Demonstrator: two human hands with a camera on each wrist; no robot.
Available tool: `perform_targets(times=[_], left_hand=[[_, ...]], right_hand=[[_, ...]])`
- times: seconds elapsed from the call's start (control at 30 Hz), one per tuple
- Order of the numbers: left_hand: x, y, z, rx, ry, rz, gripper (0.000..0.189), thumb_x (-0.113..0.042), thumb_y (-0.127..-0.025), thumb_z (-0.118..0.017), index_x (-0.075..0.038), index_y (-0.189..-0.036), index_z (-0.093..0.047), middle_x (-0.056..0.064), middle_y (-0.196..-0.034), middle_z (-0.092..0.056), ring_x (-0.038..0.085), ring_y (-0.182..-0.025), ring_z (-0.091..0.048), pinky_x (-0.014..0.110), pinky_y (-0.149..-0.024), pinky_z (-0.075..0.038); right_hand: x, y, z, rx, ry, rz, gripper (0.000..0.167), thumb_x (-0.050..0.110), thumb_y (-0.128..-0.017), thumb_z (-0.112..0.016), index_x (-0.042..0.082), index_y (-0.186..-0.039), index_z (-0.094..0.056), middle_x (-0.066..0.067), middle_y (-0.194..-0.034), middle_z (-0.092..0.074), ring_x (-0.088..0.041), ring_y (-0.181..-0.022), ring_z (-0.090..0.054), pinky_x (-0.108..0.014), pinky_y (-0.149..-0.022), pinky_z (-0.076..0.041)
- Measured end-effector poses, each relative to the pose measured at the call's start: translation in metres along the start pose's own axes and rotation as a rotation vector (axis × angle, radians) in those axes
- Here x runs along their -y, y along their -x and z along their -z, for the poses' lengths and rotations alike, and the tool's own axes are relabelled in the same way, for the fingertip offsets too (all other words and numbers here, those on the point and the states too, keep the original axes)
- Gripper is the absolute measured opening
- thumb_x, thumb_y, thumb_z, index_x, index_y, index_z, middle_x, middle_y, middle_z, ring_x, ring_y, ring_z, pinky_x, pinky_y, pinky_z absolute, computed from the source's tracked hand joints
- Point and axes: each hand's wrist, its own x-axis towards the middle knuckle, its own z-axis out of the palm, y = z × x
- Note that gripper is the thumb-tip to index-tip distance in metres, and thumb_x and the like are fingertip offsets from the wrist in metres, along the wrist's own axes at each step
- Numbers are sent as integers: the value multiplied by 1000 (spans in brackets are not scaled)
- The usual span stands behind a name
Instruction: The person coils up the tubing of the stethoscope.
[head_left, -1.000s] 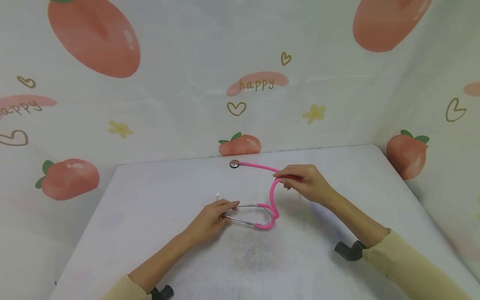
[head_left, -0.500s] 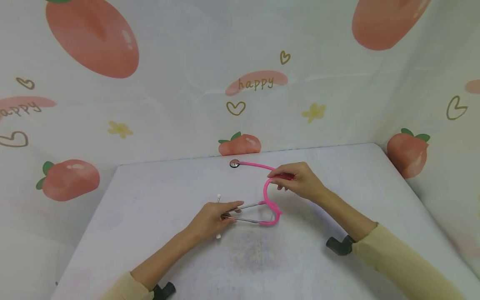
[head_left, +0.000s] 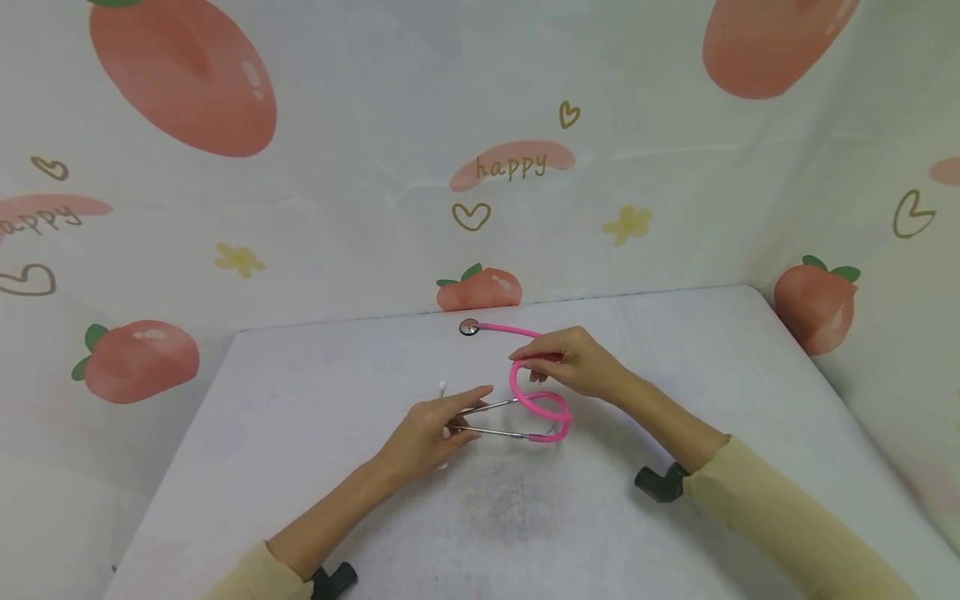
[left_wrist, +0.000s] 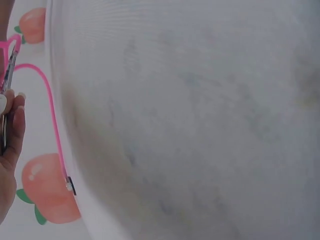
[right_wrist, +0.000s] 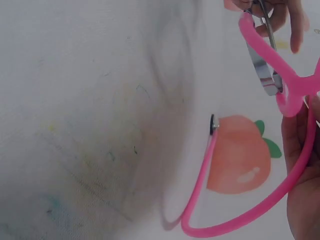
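A stethoscope with pink tubing (head_left: 514, 382) is held between both hands over the white table. My left hand (head_left: 420, 435) grips its two metal ear tubes (head_left: 497, 432), thumb and forefinger spread along them; a white ear tip (head_left: 442, 387) shows behind the knuckles. My right hand (head_left: 576, 362) pinches the tubing farther along, where it bends into a loop beside the fork. Past that hand the tube runs left to the round chest piece (head_left: 468, 327) near the table's back edge. In the right wrist view the tubing (right_wrist: 270, 201) curves in front of the right palm (right_wrist: 306, 210).
A white table (head_left: 315, 375) with a greyish smudge (head_left: 513, 500) lies below the hands. Behind it hangs a white cloth (head_left: 360, 200) printed with peaches, hearts and flowers. A black wrist mount (head_left: 660, 483) sits by the right sleeve.
My right hand has moved left with the tubing, which now curls into a tighter loop across the ear tubes. The left hand has shifted slightly; the chest piece stays in place.
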Motion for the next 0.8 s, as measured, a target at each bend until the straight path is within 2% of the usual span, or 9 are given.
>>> perform_targets(times=[0.23, 0.5, 0.67, 0.8], left_hand=[[-3, -2, 1, 33, 30, -10, 79, 0, -77, -83, -16, -147, -49, 6, -117, -71, 3, -81, -70, 15, -76, -56], [-7, -4, 0, 70, -4, -48, 80, -1, -78, -83, -19, -148, -48, 6, -112, -71, 4, -80, -68, 13, -75, -55], [-7, -4, -4, 76, -16, -71, 72, -2, -81, -81, -22, -144, -54, 5, -111, -69, 5, -80, -66, 14, -75, -54], [-9, -3, -8, 72, -14, -78, 72, -2, -81, -81, -21, -145, -53, 5, -113, -69, 6, -79, -65, 13, -75, -54]], right_hand=[[-2, -6, -4, 76, 19, 23, 23, 8, -88, -75, 2, -110, -76, -6, -94, -76, -22, -74, -72, -26, -69, -60], [-1, -10, -9, 135, 22, 24, 23, 5, -87, -76, 5, -109, -77, 1, -99, -76, -26, -75, -71, -27, -67, -59], [-1, -8, -12, 154, 37, -7, 22, 5, -86, -77, 10, -107, -78, 4, -98, -75, -15, -76, -69, -27, -68, -58], [-3, -5, -15, 158, 51, -14, 21, 7, -85, -78, 8, -106, -78, 5, -97, -75, -8, -78, -66, -25, -69, -58]])
